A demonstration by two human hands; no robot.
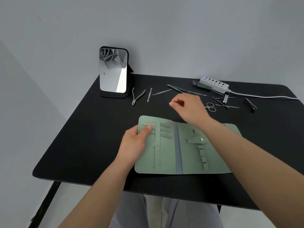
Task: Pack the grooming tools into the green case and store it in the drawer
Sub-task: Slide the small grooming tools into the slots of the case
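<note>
The green case [166,150] lies unfolded flat on the black table [85,132], its elastic loops and snap strap facing up. My left hand [136,142] grips the case's left edge, thumb pressing on a loop near the top left corner. My right hand [187,107] hovers above the table behind the case with fingers loosely curled and nothing in them. Behind it lie the grooming tools: cuticle nippers [137,97], a thin pusher [149,94], a slim file [162,92], tweezers [176,88], small scissors [210,107], a large clipper [201,85] and more picks.
A standing mirror [113,71] is at the table's back left. A white power strip [214,84] with a cable running right sits at the back right. A small clipper [225,98] and another clipper [251,104] lie far right. No drawer is visible.
</note>
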